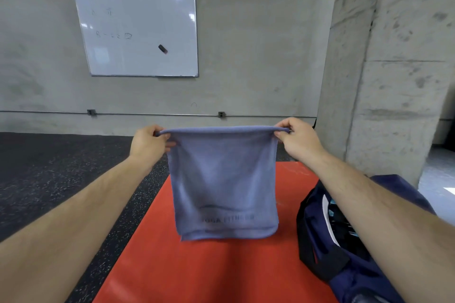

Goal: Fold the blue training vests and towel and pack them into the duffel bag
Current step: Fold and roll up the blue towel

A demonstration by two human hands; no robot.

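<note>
A grey-blue towel (224,179) hangs doubled over in front of me, its top edge stretched level between both hands. My left hand (147,141) pinches the top left corner and my right hand (299,140) pinches the top right corner. The towel's lower edge hangs just above the red mat (209,268). A navy duffel bag (344,253) lies open on the mat at the right, under my right forearm, with folded fabric showing inside. No loose vests are in view.
Black speckled rubber floor (49,170) lies left of the mat. A concrete wall with a whiteboard (138,32) stands ahead, and a concrete pillar (384,81) rises at the right behind the bag.
</note>
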